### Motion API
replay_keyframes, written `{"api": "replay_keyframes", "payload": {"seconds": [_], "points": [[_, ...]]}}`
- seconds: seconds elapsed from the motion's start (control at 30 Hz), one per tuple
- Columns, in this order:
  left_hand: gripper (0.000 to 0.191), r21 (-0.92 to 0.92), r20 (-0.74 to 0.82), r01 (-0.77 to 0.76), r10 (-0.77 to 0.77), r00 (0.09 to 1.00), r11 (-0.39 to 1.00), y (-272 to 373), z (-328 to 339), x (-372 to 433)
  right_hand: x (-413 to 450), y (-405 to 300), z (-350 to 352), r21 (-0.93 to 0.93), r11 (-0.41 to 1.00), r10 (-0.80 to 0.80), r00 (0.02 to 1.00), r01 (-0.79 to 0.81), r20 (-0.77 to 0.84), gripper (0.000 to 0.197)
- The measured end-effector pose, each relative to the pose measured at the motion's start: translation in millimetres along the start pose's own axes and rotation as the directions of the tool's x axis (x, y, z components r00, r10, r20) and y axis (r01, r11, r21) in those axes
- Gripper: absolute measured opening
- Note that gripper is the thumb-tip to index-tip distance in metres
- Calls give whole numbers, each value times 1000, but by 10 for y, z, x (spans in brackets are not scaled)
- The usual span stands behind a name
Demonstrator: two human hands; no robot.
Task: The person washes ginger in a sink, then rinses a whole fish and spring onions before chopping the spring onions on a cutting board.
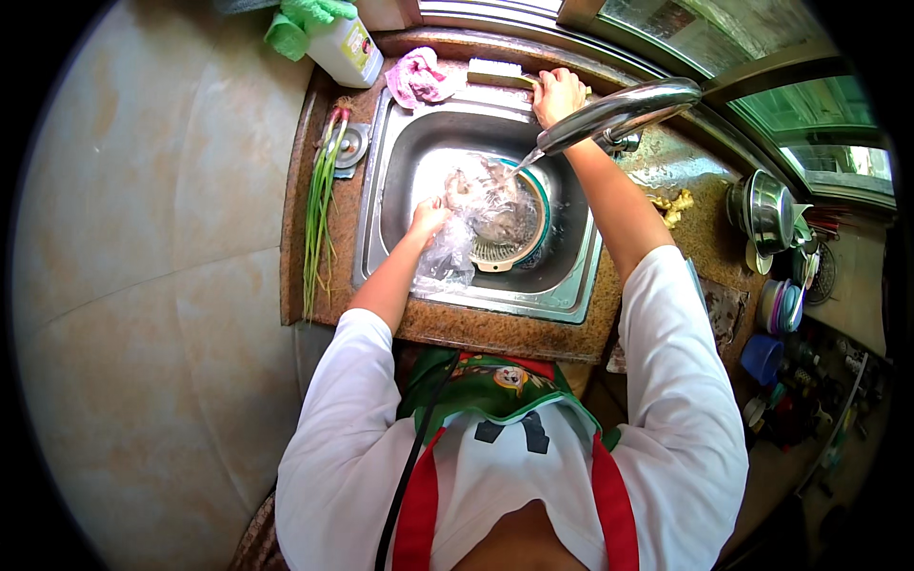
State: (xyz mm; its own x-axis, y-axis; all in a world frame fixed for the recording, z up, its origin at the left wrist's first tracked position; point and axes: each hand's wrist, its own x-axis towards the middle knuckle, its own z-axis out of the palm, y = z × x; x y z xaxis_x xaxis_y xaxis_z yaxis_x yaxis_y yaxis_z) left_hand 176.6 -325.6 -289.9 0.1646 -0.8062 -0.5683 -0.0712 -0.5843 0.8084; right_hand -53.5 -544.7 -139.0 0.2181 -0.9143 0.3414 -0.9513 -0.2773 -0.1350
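My left hand (pixel 429 218) grips a clear plastic bag (pixel 448 260) over the left side of a stainless steel sink (pixel 409 135). The bag spreads over a cream plastic strainer basket (pixel 493 265) nested in a teal-rimmed bowl (pixel 546 214). Greyish food (pixel 500 218), too blurred to name, lies in the bag or basket. Water runs onto it from a curved chrome faucet (pixel 621 107). Behind the sink, my right hand (pixel 558 96) is at the handle of a white-bristled scrub brush (pixel 496 71); whether the fingers close on it I cannot tell.
Spring onions (pixel 319 214) and a sink strainer (pixel 348 148) lie left of the sink. A pink cloth (pixel 423 77) and a white jug (pixel 346 53) with green gloves (pixel 303 23) stand behind. Ginger (pixel 671 208) and metal bowls (pixel 767 213) are at the right, below the window.
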Motion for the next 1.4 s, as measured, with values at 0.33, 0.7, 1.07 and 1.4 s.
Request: {"api": "replay_keyframes", "payload": {"seconds": [0.33,0.7,1.07,1.4], "points": [[61,548,-397,166,80,914,820,238,97,-399,-1559,-330,-237,413,904,64,991,-108,120,35],[18,400,93,-151,124,988,904,1538,285,-1333,-2262,-839,-418,693,685,-64,929,-224,364,49],[32,152,-293,-195,232,927,969,1044,215,-678,-1482,213,91,403,-427,421,216,-810,881,22],[48,499,-172,-83,193,966,862,402,826,-625,-1594,562,333,291,-497,363,109,-817,925,22]]}}
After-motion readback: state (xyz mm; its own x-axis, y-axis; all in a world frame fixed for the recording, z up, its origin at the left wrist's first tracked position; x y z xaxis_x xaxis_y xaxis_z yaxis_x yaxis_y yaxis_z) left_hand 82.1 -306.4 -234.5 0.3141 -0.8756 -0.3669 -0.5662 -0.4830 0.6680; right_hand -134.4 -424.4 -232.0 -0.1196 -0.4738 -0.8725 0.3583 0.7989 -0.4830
